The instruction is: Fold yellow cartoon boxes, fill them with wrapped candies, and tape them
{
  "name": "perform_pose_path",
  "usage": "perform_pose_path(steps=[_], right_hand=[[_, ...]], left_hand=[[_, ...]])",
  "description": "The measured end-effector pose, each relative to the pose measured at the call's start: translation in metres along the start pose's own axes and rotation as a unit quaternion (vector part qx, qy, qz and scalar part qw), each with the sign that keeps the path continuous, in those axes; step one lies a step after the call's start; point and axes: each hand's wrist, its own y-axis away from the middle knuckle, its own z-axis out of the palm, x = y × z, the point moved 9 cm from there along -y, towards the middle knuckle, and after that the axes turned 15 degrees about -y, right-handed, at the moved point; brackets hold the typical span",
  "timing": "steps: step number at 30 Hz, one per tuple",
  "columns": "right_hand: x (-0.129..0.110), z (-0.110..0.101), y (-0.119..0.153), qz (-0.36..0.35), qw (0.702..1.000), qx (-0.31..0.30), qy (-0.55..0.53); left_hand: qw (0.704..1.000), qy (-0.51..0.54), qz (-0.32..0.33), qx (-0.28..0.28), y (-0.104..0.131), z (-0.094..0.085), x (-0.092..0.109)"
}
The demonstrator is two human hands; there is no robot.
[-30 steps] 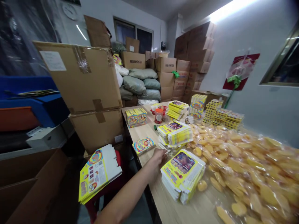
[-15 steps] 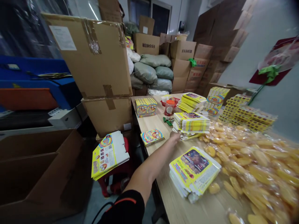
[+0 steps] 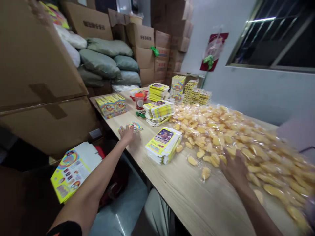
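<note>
My left hand (image 3: 127, 133) rests on the near left part of a small flat printed box (image 3: 135, 126) with a cartoon face. Its fingers look stretched out and partly cover the box. At the near edge of a big pile of yellow snack pieces in clear wrappers (image 3: 216, 131), my right hand (image 3: 235, 168) has its fingers spread over the pieces. It is slightly blurred, and I see nothing held in it. Between the hands lies a stack of flattened yellow-and-white cartons (image 3: 163, 144).
Behind are another carton stack (image 3: 158, 111), a red-lidded jar (image 3: 139, 101) and a block of printed boxes (image 3: 112, 105). Flat cartons (image 3: 76, 170) lie on a red stool at left. Large cardboard boxes (image 3: 44, 114) stand beside the table, with stuffed sacks (image 3: 98, 62) behind.
The view has swung right. My left hand has left the far carton stack and is now at the small printed box. My right hand has come into view over the wrapped snacks.
</note>
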Motion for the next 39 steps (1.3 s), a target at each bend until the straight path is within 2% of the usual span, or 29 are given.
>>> perform_pose_path(steps=[2, 3, 5, 7, 9, 12, 15, 17, 19, 21, 24, 25, 27, 28, 30, 32, 33, 35, 39], right_hand=[[0.007, 0.017, -0.021, 0.020, 0.998, -0.051, 0.014], [0.006, 0.024, -0.021, 0.017, 0.997, -0.068, 0.016], [-0.002, 0.035, -0.005, -0.003, 0.996, -0.088, 0.016], [-0.008, 0.044, 0.028, -0.020, 0.994, -0.107, 0.014], [-0.008, 0.046, 0.067, -0.041, 0.993, -0.112, 0.015], [0.013, 0.034, 0.119, -0.052, 0.994, -0.085, 0.040], [0.047, 0.012, 0.150, 0.004, 0.995, -0.071, 0.073], [0.055, -0.015, 0.158, 0.040, 0.996, -0.038, 0.068], [0.041, -0.047, 0.157, 0.040, 0.999, 0.017, 0.021], [0.012, -0.075, 0.152, 0.006, 0.997, 0.055, -0.055], [-0.036, -0.096, 0.146, -0.047, 0.988, 0.050, -0.139], [-0.050, -0.100, 0.146, -0.061, 0.984, 0.048, -0.161], [-0.071, -0.109, 0.149, -0.080, 0.973, 0.055, -0.210], [-0.080, -0.114, 0.151, -0.085, 0.966, 0.063, -0.237], [-0.093, -0.123, 0.152, -0.087, 0.954, 0.084, -0.274], [-0.101, -0.127, 0.149, -0.084, 0.953, 0.106, -0.272], [-0.101, -0.126, 0.148, -0.076, 0.956, 0.117, -0.260], [-0.094, -0.117, 0.146, -0.040, 0.963, 0.122, -0.237], [-0.067, -0.093, 0.158, 0.042, 0.967, 0.087, -0.236]], left_hand=[[0.998, 0.013, 0.062, -0.010, 0.012, 0.009, 0.047], [0.994, 0.026, 0.100, -0.027, 0.021, 0.018, 0.073], [0.983, 0.041, 0.163, -0.067, 0.040, 0.036, 0.121], [0.980, 0.022, 0.175, -0.094, 0.054, 0.050, 0.150], [0.984, -0.016, 0.145, -0.099, 0.058, 0.056, 0.158], [0.989, -0.052, 0.113, -0.080, 0.060, 0.047, 0.155], [0.991, -0.055, 0.114, -0.039, 0.076, 0.031, 0.153], [0.990, -0.062, 0.126, 0.021, 0.094, 0.019, 0.160], [0.981, -0.077, 0.154, 0.085, 0.111, 0.011, 0.173], [0.980, -0.079, 0.161, 0.086, 0.114, 0.016, 0.184], [0.993, -0.045, 0.100, 0.033, 0.097, 0.026, 0.184], [0.994, -0.031, 0.091, 0.043, 0.094, 0.022, 0.184], [0.985, -0.006, 0.129, 0.112, 0.103, 0.003, 0.192], [0.972, 0.005, 0.177, 0.153, 0.119, -0.007, 0.200], [0.929, 0.030, 0.310, 0.200, 0.169, -0.016, 0.221], [0.864, 0.066, 0.457, 0.201, 0.234, -0.010, 0.240], [0.833, 0.090, 0.508, 0.199, 0.264, -0.004, 0.244], [0.808, 0.128, 0.544, 0.189, 0.305, 0.014, 0.246], [0.815, 0.151, 0.526, 0.190, 0.339, 0.056, 0.240]])
